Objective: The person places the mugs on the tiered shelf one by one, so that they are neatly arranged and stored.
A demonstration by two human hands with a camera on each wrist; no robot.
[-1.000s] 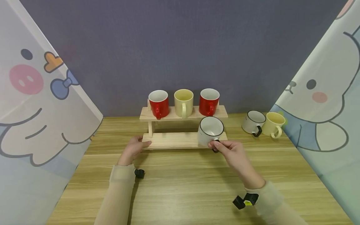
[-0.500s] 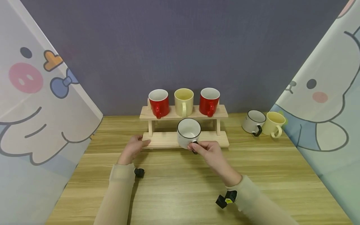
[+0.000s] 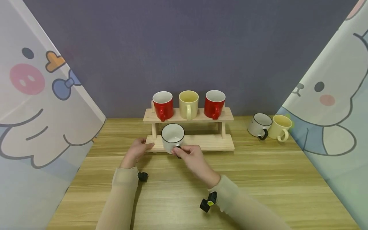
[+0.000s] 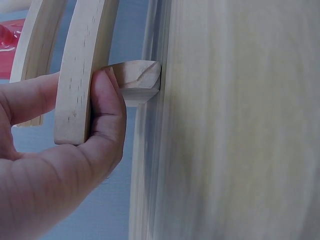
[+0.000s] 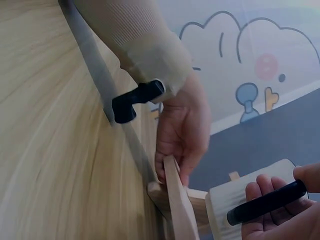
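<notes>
In the head view my right hand point(image 3: 195, 163) pinches the black handle of a white enamel mug point(image 3: 172, 134) with a dark rim. The mug is upright and overlaps the left part of the lower board of a two-tier wooden shelf point(image 3: 207, 142). The right wrist view shows the black handle point(image 5: 265, 204) between thumb and fingers. My left hand point(image 3: 136, 152) grips the left end of that lower board, thumb on one face and fingers on the other, as the board end point(image 4: 75, 105) in the left wrist view shows.
On the upper tier stand a red mug point(image 3: 163, 107), a yellow mug point(image 3: 184, 107) and another red mug point(image 3: 212, 107), handles facing forward. At the right on the wooden table point(image 3: 258, 172) sit a second white mug point(image 3: 256, 126) and a yellow mug point(image 3: 277, 127). A dark wall point(image 3: 184, 48) rises behind.
My right hand has carried the white mug leftward along the lower board, from its right end to its left part. My left hand keeps its grip on the shelf end.
</notes>
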